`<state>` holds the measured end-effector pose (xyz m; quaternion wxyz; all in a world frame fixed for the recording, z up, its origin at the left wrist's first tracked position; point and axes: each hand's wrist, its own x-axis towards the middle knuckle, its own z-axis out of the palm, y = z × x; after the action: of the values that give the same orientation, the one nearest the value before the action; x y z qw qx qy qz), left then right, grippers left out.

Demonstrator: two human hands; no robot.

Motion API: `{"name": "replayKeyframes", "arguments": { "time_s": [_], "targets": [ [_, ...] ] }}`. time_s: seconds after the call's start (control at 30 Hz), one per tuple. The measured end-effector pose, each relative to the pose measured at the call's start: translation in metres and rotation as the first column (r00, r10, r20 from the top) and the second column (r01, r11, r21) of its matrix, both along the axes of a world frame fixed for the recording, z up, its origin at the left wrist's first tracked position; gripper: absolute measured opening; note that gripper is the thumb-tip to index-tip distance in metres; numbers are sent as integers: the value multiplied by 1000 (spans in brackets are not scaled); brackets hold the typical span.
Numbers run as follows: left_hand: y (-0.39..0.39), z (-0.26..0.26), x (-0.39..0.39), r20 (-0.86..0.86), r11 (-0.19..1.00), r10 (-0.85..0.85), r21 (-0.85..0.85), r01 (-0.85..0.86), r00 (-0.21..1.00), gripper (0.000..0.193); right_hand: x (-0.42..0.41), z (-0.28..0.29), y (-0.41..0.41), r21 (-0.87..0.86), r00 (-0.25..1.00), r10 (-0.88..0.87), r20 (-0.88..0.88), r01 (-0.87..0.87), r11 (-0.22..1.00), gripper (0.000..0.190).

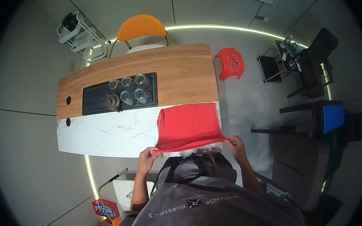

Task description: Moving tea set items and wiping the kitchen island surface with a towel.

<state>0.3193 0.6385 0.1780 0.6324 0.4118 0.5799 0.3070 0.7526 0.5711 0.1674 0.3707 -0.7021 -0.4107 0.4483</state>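
A red cloth [188,122] lies over the white marble-look strip at the right end of the table [116,130]. Its near edge is raised and stretched between my two hands. My left hand [147,159] pinches the near left corner, and my right hand [236,146] pinches the near right corner. The far part of the cloth rests flat, close to the wooden section of the table.
A black tea tray [95,100] holds several glasses [141,95] and a brown teapot [113,102]. Beyond the table stands an orange-backed chair [142,27]. A red plastic stool [230,64] is right of the table, with a small black trolley [272,67] farther right.
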Motion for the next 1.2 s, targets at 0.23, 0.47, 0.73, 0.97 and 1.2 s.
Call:
{"name": "replayKeyframes", "arguments": {
  "time_s": [0.23,0.47,0.73,0.97,1.2],
  "targets": [
    [45,137,34,-178,977,116,196,-80,977,15,6,80,43,261,975,-178,-132,208,943,19],
    [107,244,66,-458,396,337,862,318,822,17,-7,208,101,661,999,11,-46,22,750,16],
    [106,172,50,-366,702,119,688,183,923,11,-1,158,105,584,933,50,355,-263,768,10],
    [72,165,41,-18,840,148,530,-116,989,10,4,169,79,366,999,27,26,-35,930,10],
    [43,143,28,-36,945,13,327,0,999,11,14,146,57,343,989,79,-124,-32,939,9]
  ]
}}
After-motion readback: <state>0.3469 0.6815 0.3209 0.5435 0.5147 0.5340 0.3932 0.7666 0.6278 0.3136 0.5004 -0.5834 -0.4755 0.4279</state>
